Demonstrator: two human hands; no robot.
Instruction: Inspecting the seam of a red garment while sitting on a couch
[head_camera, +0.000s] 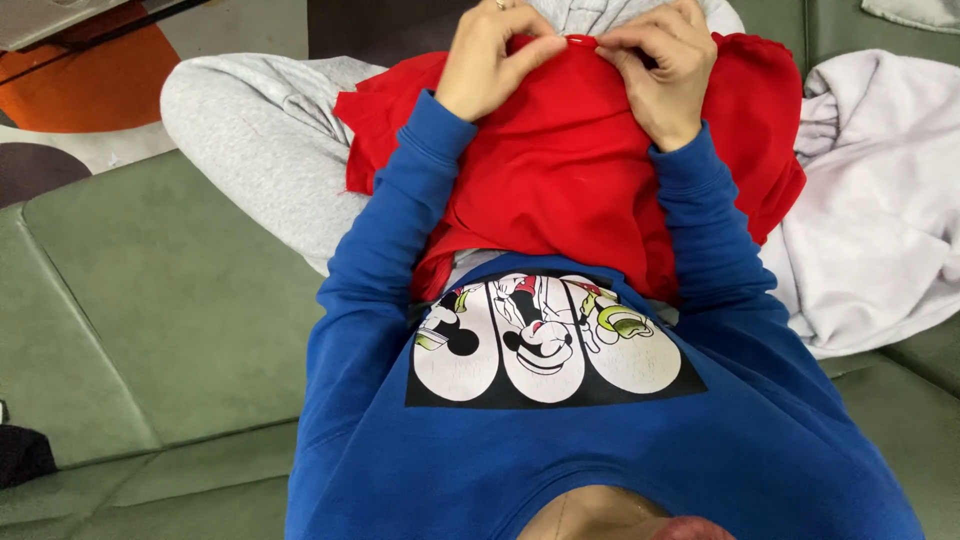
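A red garment (570, 170) lies spread over my lap, covering my grey trousers (270, 130). My left hand (490, 60) pinches its top edge at the far side, fingers closed on the red fabric. My right hand (660, 65) grips the same edge just to the right, knuckles bent over the hem. Both hands sit close together near the top of the view. My blue sleeves run down from them to my blue printed sweatshirt (560, 440).
I sit on a green sofa (150, 300). A pale lilac garment (880, 210) lies crumpled on the cushion to my right. An orange and grey rug (90, 90) shows on the floor at the upper left. A dark item (20, 455) sits at the left edge.
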